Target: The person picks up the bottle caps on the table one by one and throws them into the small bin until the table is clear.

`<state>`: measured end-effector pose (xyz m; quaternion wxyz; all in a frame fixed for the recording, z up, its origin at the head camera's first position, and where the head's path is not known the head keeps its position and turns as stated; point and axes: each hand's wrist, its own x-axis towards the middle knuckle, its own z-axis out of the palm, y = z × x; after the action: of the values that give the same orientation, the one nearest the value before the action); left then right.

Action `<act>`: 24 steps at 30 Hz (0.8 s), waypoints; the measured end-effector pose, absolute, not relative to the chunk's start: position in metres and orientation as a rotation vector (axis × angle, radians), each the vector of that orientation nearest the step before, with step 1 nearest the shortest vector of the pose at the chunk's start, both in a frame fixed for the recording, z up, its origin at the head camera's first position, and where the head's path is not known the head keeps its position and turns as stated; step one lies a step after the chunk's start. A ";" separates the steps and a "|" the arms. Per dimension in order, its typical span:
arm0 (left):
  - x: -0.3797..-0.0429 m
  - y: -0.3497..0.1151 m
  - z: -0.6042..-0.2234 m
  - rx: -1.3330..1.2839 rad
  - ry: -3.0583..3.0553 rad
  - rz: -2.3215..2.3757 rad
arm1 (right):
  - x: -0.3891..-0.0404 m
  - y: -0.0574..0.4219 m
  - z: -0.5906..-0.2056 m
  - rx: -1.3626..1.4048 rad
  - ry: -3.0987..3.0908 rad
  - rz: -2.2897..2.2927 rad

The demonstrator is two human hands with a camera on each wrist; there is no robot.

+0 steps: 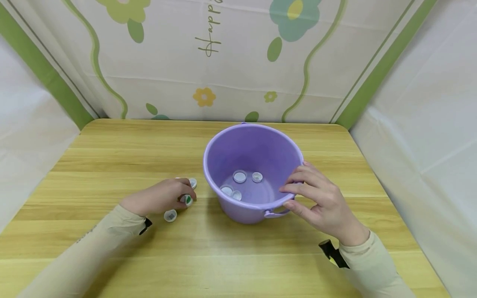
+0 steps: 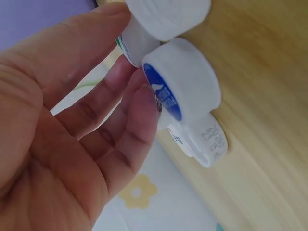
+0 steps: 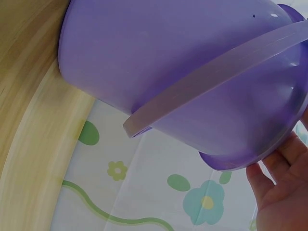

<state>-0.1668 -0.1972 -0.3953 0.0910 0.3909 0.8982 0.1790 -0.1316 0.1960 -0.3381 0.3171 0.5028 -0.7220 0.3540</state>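
White caps (image 1: 170, 215) lie on the wooden table (image 1: 223, 265) around my left hand (image 1: 164, 196): one just beside it at five o'clock, another at two o'clock. That hand's thumb and fingers are closed on a green-marked cap (image 1: 187, 200). In the left wrist view, a blue-labelled cap (image 2: 195, 79) lies right by my fingers; whether they touch it I cannot tell.

The purple bucket (image 1: 242, 214) stands upright at three o'clock from my left hand, near but apart. My right hand (image 1: 322, 200) grips its rim at about four o'clock, fingers over the inside and thumb outside. The handle (image 3: 207, 79) crosses the bucket's outer wall. Four more caps (image 1: 239, 177) lie inside: two close together toward eight o'clock, and two farther back, one at three o'clock from the other. A flowered cloth (image 1: 223, 74) hangs at twelve o'clock, behind the table.
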 end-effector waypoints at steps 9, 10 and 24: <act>-0.164 -0.192 -0.391 1.158 2.654 0.519 | -0.131 0.198 -0.340 1.308 -1.906 0.925; -0.164 -0.192 -0.390 1.158 2.652 0.522 | -0.131 0.198 -0.340 1.307 -1.906 0.924; -0.168 -0.194 -0.313 1.287 2.804 0.496 | -0.133 0.200 -0.341 1.304 -1.907 0.905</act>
<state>-0.1676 -0.1935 -0.3129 0.0082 0.4119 0.8973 0.1586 -0.1326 0.2001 -0.3410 0.3241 0.4972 -0.7270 0.3452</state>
